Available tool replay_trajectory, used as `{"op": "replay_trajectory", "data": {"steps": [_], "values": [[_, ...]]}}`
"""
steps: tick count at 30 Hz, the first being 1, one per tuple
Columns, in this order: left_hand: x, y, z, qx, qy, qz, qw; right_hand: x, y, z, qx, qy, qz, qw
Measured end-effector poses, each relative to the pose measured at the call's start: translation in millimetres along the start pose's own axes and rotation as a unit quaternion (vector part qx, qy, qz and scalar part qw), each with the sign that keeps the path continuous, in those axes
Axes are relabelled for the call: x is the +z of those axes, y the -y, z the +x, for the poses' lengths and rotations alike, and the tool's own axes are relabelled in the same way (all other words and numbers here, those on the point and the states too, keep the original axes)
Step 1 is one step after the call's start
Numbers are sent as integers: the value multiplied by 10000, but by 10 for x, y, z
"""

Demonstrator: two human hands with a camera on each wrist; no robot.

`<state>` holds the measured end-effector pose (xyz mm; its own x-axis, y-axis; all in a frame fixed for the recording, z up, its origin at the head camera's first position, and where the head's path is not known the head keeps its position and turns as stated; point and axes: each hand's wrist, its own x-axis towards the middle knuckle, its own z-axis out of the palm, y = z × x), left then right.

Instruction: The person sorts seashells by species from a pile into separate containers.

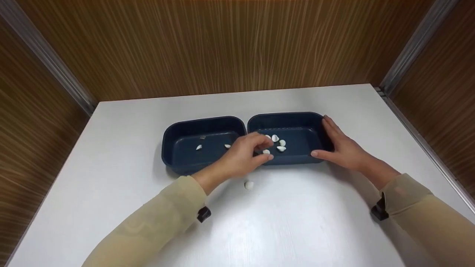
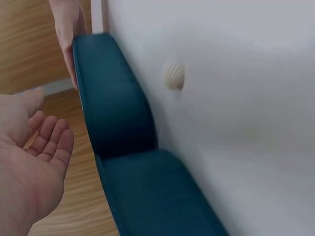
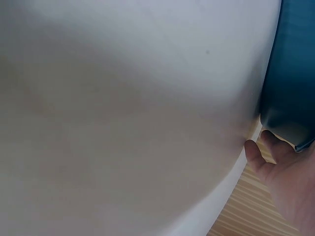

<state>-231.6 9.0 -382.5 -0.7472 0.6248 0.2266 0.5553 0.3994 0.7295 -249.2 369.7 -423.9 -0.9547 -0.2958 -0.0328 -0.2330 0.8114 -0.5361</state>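
Two dark blue boxes stand side by side on the table, a left box (image 1: 178,163) and a right box (image 1: 293,159). My left hand (image 1: 243,154) hovers over the right box's near left corner, fingers loosely bent, with nothing seen between them. In the left wrist view the palm of that left hand (image 2: 34,162) shows beside the boxes. My right hand (image 1: 343,148) holds the right box's right end, thumb at the front and fingers along the side. Several white seashells (image 1: 281,148) lie in the right box. The left box has a shell (image 1: 199,147) and another shell (image 1: 227,146).
A lone ribbed seashell (image 1: 249,185) sits on the white table (image 1: 289,222) in front of the boxes. Inside the left box is a small dull brownish piece (image 1: 202,137). Wood-patterned panels (image 1: 222,48) enclose the table at the back and sides.
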Motion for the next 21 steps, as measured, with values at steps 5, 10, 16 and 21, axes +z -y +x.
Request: {"op": "replay_trajectory", "data": {"steps": [5,10,16,21], "values": [[47,52,-225,164,96,-198,9996,-3,10,-3,56,19,-7,10000],[65,131,-438,-9,251,-161,9996,-8,21,3,63,41,-7,10000],[84,216,-605,-86,258,-223,9994,-4,1,8,158,13,-51,9999],[69,261,-730,-248,255,-150,9993,0,12,9,170,20,-40,9998]]}}
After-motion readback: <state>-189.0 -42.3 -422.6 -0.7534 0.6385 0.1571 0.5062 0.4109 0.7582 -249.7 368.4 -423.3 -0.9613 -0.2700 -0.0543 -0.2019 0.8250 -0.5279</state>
